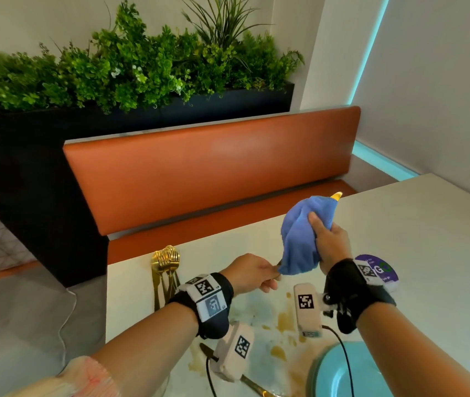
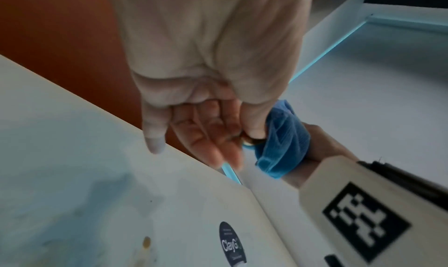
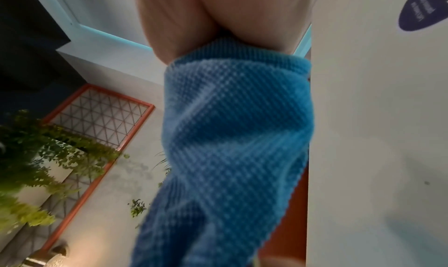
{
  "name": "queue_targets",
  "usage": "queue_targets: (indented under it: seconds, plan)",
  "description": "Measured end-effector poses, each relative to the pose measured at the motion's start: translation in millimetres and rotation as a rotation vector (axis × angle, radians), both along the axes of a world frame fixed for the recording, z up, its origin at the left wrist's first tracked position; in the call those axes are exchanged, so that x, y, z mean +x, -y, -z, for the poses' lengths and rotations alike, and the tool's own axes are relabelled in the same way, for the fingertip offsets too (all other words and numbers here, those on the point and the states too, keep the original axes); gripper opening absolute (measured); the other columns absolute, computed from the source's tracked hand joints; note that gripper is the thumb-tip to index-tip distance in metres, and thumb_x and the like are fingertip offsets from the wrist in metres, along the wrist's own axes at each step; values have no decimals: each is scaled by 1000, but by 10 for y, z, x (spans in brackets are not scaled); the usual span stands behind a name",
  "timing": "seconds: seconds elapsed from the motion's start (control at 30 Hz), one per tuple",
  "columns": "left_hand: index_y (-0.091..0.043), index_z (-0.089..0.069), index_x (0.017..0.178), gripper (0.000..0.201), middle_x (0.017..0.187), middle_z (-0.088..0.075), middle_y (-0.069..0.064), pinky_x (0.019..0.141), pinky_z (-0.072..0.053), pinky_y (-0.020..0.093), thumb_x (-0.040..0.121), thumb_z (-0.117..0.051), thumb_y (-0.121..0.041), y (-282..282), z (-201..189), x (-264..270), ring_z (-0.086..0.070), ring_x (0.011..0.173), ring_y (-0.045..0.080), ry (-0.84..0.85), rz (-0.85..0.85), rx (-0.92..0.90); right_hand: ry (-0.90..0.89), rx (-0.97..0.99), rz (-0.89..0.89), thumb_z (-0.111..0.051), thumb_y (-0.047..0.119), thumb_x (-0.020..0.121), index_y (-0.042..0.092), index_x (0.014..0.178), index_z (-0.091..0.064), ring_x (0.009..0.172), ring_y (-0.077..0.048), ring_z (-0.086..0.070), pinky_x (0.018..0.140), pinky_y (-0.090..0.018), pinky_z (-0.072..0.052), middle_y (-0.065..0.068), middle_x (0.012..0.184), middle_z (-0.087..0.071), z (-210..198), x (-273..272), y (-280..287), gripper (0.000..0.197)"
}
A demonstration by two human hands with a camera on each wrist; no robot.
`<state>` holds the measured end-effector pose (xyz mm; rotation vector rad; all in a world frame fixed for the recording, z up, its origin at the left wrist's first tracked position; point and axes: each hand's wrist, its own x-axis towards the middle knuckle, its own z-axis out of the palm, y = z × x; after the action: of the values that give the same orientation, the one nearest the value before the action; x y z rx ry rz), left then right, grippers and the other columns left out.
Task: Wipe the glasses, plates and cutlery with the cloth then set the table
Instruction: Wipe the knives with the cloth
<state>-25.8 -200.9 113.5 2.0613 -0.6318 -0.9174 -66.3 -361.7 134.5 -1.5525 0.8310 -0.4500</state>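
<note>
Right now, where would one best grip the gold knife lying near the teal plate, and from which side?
Grip the gold knife by its dark handle end, which points away from the teal plate, coming from above on the left. It lies flat on the table, partly under the left wrist camera, so the left hand is nearer; its middle is hidden.

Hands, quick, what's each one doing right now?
Left hand: pinches the handle end of a gold utensil.
Right hand: grips the blue cloth wrapped round that utensil.
</note>
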Motion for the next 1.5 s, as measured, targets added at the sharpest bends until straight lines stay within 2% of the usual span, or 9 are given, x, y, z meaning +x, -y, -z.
queue_targets:
  seconds: [0.2,0.33,0.53,0.7,0.87,1.03,1.17,1.33,1.5]
  plan:
    - [3,-66,94,25,100,-65,23,80,-48,32,93,-44,-9,100,-106,57,-62,92,31,215,-71,-30,-105,21,-168,-59,34,88,7,75,-62,87,-37,-65,86,-48,-53,-23,89,-68,291,-60,-332,30]
    - [-4,-66,81,22,90,-63,19,77,-43,28,90,-46,-9,90,-49,85,-61,90,31,171,33,87,-139,-88,-232,-55,37,90,12,65,-61,72,-28,-63,72,-36,-52,-9,69,-66,279,-65,-297,36]
    - [-17,-55,128,34,127,-58,1,98,-41,26,94,-47,-16,74,-105,386,-54,117,20,171,-161,-23,-199,-144,-414,-56,27,91,19,79,-61,83,-24,-61,78,-33,-49,-5,83,-67,313,-152,-175,16]
    - [-20,-66,104,25,99,-67,3,89,-48,31,93,-52,-37,271,-123,220,-62,97,20,-5,-199,-181,-163,-139,-441,-55,26,92,21,76,-62,81,-25,-63,81,-39,-52,-6,79,-68,273,-102,-282,18]
    - [-13,-73,85,14,88,-71,10,85,-53,36,83,-69,-26,301,-113,260,-66,87,26,-89,-374,-255,-161,-112,-454,-58,27,90,21,78,-63,84,-32,-66,83,-44,-54,-13,85,-70,280,-101,-357,14]
    - [-9,-69,83,9,78,-65,2,60,-41,20,86,-60,-11,251,-183,318,-59,72,13,-258,-439,-368,-214,-35,-553,-60,19,88,12,85,-64,90,-36,-66,89,-51,-52,-20,94,-70,332,-213,-319,10]
    - [1,-68,108,29,97,-66,11,68,-47,20,88,-63,-20,236,-132,294,-59,81,17,-288,-433,-336,-201,-2,-505,-55,35,91,13,84,-66,83,-26,-65,81,-38,-53,-11,88,-70,309,-198,-305,26]
    - [-9,-68,83,2,83,-66,8,73,-52,25,81,-70,-8,256,-152,296,-61,75,18,-369,-358,-326,-209,-28,-584,-54,25,92,7,91,-65,84,-34,-64,88,-51,-51,-23,94,-68,352,-197,-318,21]
    - [-6,-70,86,6,89,-69,11,80,-53,31,83,-68,-12,249,-224,289,-63,80,21,-444,-411,-391,-128,68,-548,-56,17,91,10,88,-65,87,-31,-65,88,-47,-51,-16,92,-69,351,-184,-325,12]
